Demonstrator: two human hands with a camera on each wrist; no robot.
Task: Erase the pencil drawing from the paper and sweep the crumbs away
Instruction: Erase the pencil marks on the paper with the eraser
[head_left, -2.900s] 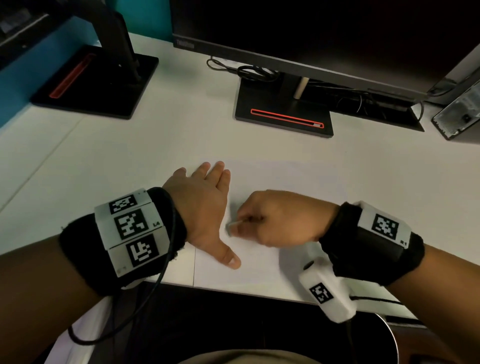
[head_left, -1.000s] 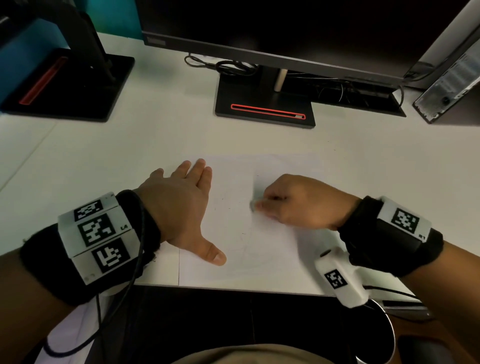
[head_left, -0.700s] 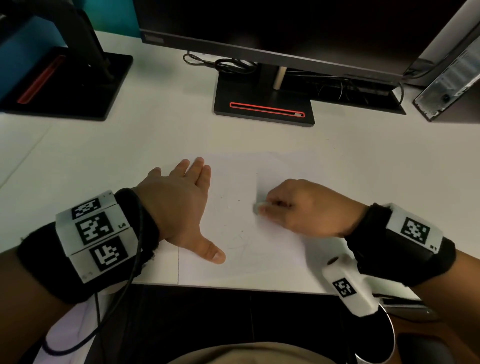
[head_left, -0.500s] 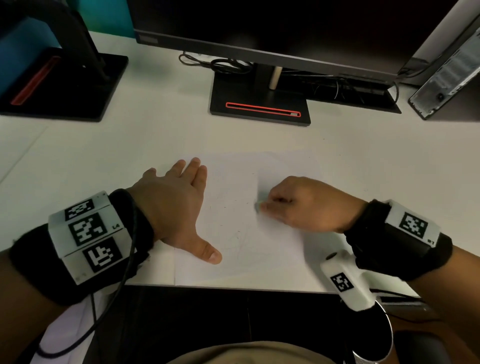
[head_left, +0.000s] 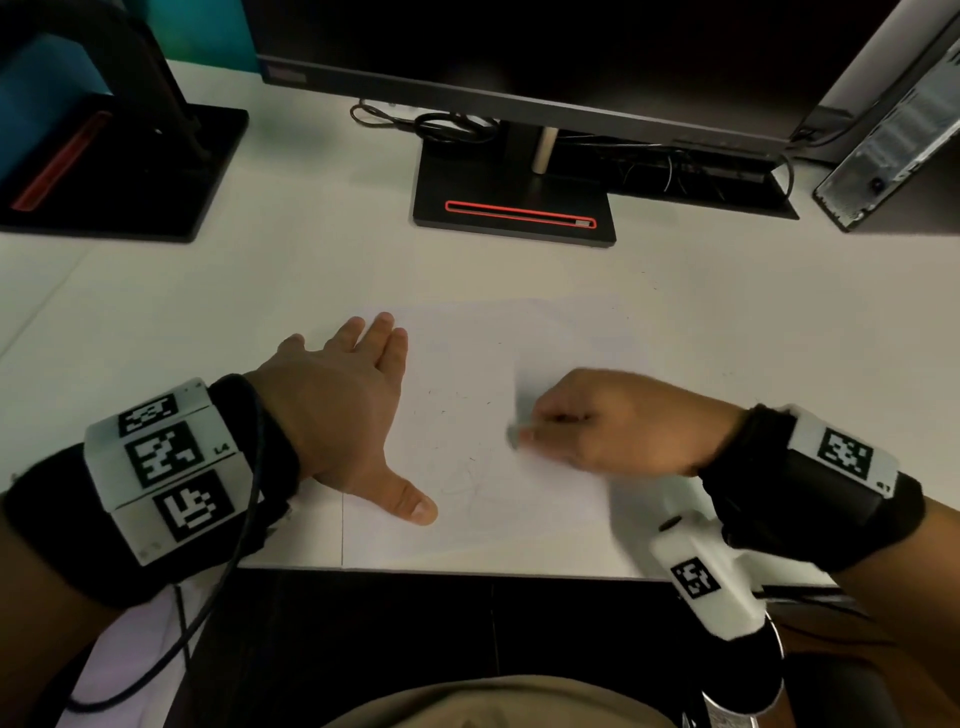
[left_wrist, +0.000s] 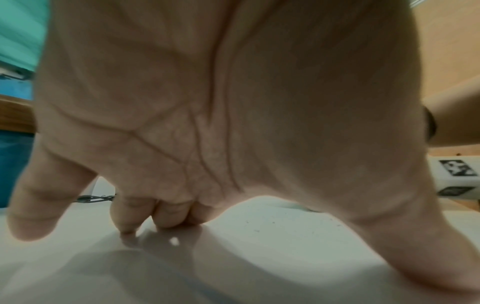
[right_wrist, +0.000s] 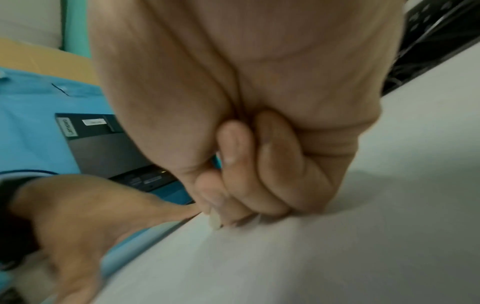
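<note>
A white sheet of paper (head_left: 467, 525) lies at the desk's near edge, with faint pencil lines (head_left: 460, 480) left on its lower middle and dark eraser crumbs (head_left: 457, 397) scattered above them. My left hand (head_left: 343, 410) lies flat with spread fingers on the paper's left edge, thumb stretched toward the drawing; the left wrist view shows its palm (left_wrist: 233, 102) arched over the sheet. My right hand (head_left: 602, 426) is curled and pinches a small pale eraser (head_left: 513, 435) down on the paper's middle. In the right wrist view the eraser (right_wrist: 215, 222) pokes out under my fingertips.
A monitor on a black stand (head_left: 514, 208) fills the back centre, with cables (head_left: 447, 124) behind it. A second black stand (head_left: 130, 171) sits at the back left and a computer case (head_left: 893, 130) at the back right. The white desk (head_left: 779, 322) runs bare to the right of the paper.
My right hand, still holding the eraser, has rubbed from the paper's lower left up toward its middle. More crumbs show on the sheet. The left hand has stayed planted.
</note>
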